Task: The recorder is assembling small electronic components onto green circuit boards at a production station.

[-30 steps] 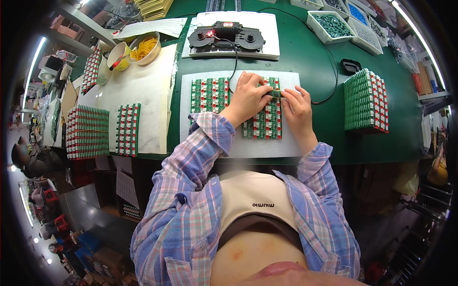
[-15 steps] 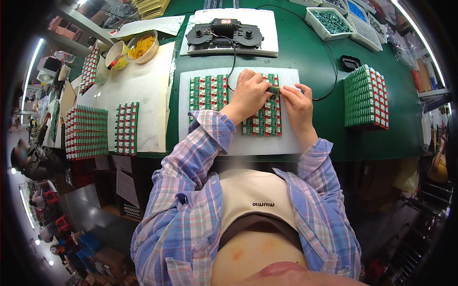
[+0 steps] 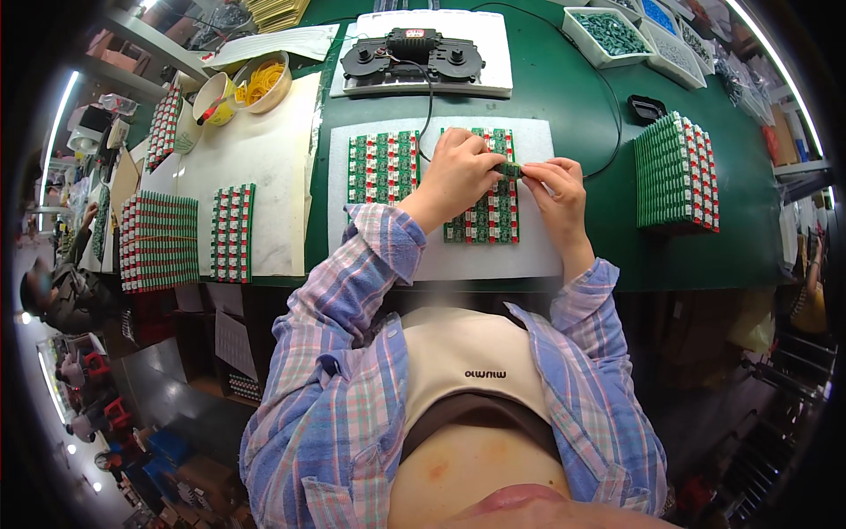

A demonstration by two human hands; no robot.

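Note:
Over the right-hand panel of green circuit boards, both of my hands meet at a small dark green piece, too small to name more exactly. My left hand comes across the panel from the left, its fingers closed on the piece's left end. At the other end, the thumb and forefinger of my right hand are pinched together. A second panel of circuit boards, with rows of white and red parts, lies to the left. Both panels rest on a white foam sheet; my left hand hides part of the right-hand one.
Behind the foam stands a black device with two round knobs, its cable curving forward. Stacked circuit panels stand at right, and more stacks at left. Bins of green parts and a bowl of yellow rubber bands sit farther back.
My right hand's fingers have drawn closer together and shifted slightly to the right. My left hand stays almost in place at the green piece. The whole view has shifted a little.

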